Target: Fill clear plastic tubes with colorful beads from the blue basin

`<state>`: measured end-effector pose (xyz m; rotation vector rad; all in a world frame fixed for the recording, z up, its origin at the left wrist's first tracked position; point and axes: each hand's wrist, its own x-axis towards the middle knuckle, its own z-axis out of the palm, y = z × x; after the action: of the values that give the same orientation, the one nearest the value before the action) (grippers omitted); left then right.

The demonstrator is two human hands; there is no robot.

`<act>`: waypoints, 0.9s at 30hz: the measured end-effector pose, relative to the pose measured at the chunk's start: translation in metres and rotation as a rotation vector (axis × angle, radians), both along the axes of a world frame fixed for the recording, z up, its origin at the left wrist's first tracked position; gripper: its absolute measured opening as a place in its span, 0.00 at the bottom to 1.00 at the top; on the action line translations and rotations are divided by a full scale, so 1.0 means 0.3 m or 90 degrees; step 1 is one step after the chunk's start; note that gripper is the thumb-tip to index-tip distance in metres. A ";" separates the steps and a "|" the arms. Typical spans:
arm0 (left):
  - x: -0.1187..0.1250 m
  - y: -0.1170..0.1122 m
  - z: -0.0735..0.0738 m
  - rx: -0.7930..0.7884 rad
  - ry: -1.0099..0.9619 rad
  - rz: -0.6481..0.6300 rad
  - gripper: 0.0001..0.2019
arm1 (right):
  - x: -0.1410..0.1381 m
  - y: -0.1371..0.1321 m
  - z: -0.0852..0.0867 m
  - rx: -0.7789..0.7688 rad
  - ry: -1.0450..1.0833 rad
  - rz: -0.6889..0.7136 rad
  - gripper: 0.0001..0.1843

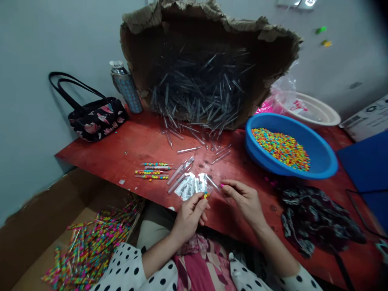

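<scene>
From my distant place I watch through the head camera, and I see 2 bare forearms coming out of polka-dot sleeves and reaching over the edge of a red table. The left hand is lifted just above the table edge with the wrist bent a little, and its fingers are curled closed around a short tube with coloured beads, so only the beaded end shows at the fingertips. The right hand comes from the other side with the palm turned down and inward. Its thumb and first finger seem to pinch the end of a clear plastic tube, which points toward the left hand. The 2 hands are near each other, but not touching.

Just below them lie white paper strips, and left of these are 4 bead-filled tubes. Many empty tubes are piled in a torn cardboard box behind, and some have spilled on the table. To the right, a blue basin holds multicoloured beads. Below the table on the left, an open carton is full of finished bead tubes
</scene>
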<state>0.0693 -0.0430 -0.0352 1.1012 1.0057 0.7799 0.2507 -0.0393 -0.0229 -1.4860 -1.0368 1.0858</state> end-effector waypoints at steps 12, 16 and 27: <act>-0.025 0.003 -0.004 0.090 0.065 -0.033 0.16 | -0.083 0.018 0.021 0.040 0.084 0.053 0.10; -0.027 0.000 -0.012 0.092 0.064 -0.027 0.17 | -0.097 0.012 0.015 0.047 0.079 0.000 0.09; -0.030 0.001 0.002 0.033 0.010 0.025 0.18 | -0.110 -0.027 -0.016 0.168 -0.007 0.072 0.12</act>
<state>0.0604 -0.0426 -0.0347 1.1352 1.0281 0.8346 0.2178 -0.0475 -0.0278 -1.2359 -1.2339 0.9776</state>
